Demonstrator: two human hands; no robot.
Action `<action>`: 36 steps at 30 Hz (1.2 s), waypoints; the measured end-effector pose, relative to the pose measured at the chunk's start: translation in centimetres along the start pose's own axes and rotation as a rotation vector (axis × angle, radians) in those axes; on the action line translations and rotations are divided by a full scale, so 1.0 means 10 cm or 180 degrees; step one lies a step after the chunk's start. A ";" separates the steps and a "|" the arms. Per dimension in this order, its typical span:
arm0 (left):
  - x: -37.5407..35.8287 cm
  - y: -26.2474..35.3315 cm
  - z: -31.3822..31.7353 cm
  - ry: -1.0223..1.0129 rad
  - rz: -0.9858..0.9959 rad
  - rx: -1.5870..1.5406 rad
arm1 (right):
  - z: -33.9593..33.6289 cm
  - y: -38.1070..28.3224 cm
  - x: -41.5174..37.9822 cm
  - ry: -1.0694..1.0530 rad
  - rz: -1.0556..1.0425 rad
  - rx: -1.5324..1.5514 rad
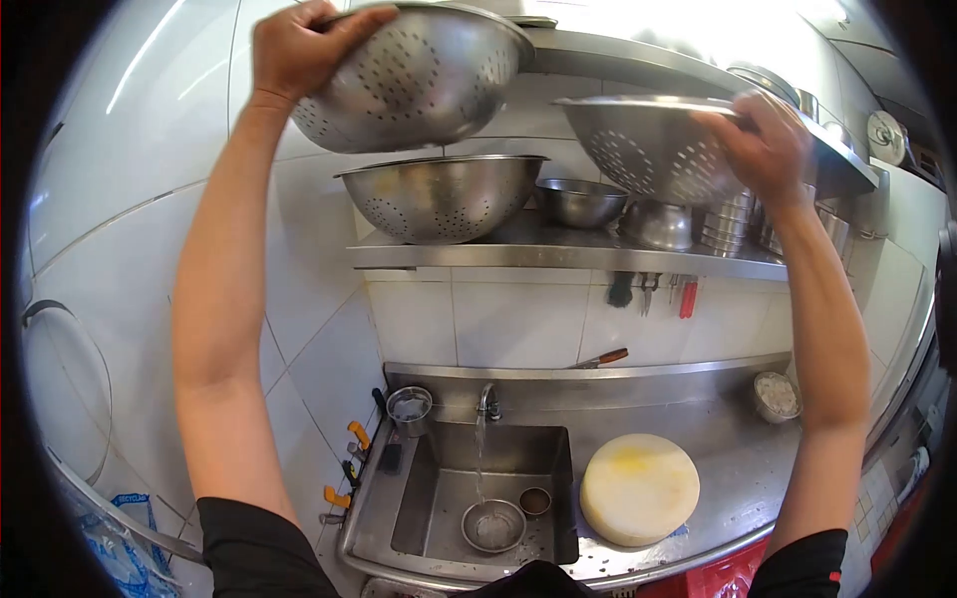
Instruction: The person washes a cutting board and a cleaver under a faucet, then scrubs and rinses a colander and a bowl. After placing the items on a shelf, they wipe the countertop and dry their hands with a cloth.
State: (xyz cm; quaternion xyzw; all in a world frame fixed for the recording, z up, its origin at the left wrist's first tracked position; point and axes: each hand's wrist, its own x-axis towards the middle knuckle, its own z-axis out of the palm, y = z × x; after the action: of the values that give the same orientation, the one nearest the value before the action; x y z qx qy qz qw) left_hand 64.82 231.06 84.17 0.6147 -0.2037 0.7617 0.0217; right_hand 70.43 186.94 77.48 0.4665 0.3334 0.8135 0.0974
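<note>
Raised to the upper left, my left hand (299, 50) grips the rim of a large metal colander (419, 75), tilted near the upper shelf. My right hand (766, 148) is closed on the rim of a second colander (643, 149), a little blurred, in front of the shelves. Below the left one, another colander (449, 204) rests on the lower shelf (568, 256). A small metal bowl (581, 204) stands beside it, between the two raised colanders.
Water runs from a faucet (487, 404) into the sink (429, 498), where a strainer (493, 525) sits. A thick round cutting board (639, 488) lies on the counter. Stacked metal containers (727, 224) stand on the lower shelf. Knives (349, 468) hang at the left.
</note>
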 end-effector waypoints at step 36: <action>-0.76 0.08 1.12 -0.2897 -0.0756 0.0463 | -4.11 -2.68 -3.34 -0.2891 0.5457 -0.0611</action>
State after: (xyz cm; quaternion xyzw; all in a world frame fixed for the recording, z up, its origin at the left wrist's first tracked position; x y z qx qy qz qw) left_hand 76.78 228.23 78.60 0.9049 -0.0670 0.4196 -0.0259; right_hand 50.74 173.01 23.26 0.8102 -0.2561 0.3749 -0.3709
